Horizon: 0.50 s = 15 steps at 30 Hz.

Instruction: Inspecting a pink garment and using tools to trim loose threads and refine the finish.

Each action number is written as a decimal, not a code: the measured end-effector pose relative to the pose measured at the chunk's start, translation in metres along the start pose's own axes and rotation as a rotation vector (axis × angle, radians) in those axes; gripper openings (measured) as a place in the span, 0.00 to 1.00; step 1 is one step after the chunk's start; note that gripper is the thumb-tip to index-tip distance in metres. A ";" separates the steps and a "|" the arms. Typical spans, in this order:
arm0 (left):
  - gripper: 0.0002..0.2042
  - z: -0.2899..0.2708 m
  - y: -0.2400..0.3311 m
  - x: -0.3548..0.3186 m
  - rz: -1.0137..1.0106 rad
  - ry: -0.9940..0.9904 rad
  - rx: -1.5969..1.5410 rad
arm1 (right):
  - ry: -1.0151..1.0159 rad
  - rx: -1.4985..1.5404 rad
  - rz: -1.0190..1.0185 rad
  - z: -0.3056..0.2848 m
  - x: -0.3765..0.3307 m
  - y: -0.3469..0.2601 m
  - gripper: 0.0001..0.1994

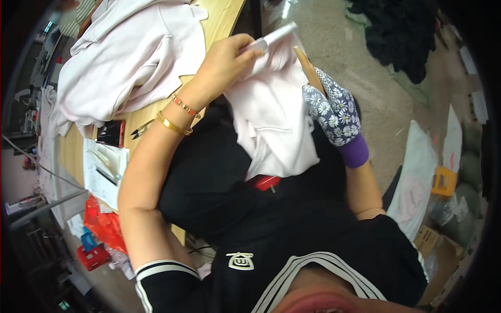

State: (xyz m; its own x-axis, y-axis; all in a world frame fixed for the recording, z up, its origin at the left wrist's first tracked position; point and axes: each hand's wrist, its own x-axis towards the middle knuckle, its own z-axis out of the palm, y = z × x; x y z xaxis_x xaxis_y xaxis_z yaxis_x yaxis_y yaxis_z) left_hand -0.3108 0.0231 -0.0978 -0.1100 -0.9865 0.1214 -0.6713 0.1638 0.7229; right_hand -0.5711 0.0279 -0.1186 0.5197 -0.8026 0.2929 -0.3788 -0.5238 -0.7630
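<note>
My left hand (224,65), bare with bracelets at the wrist, pinches the upper edge of a pale pink fabric piece (276,115). The cloth hangs down over my lap in loose folds. A narrow white strip (281,34) sticks out along that edge from my fingers; whether it is a folded hem or a separate piece, I cannot tell. On my right hand (334,107) is a dark glove with white daisies and a purple cuff. Its fingers are closed around a flat tan stick, wooden in look (309,68), beside the cloth's right edge.
A larger pile of pale pink garments (130,62) covers the wooden table (222,21) at left. Papers (104,172), a dark phone-like object (111,133) and black snips (142,129) lie nearer. Black fabric (394,36) is heaped on the floor, with an orange plastic item (443,181) at right.
</note>
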 end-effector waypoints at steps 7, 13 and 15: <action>0.13 -0.006 0.013 -0.017 0.009 0.197 -0.359 | -0.115 -0.446 -0.052 0.021 0.013 -0.011 0.20; 0.10 0.004 0.010 -0.017 0.108 0.273 -0.361 | -0.015 -0.160 -0.136 0.031 0.033 -0.019 0.23; 0.08 0.006 0.005 -0.016 0.165 0.281 -0.302 | 0.021 -0.140 -0.136 0.036 0.041 -0.021 0.22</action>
State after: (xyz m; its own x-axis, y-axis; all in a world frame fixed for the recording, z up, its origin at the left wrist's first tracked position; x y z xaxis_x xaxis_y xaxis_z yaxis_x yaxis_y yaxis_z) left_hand -0.3168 0.0394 -0.0998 0.0339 -0.9150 0.4020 -0.4126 0.3535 0.8395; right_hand -0.5143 0.0167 -0.1119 0.5576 -0.7266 0.4013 -0.4098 -0.6614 -0.6282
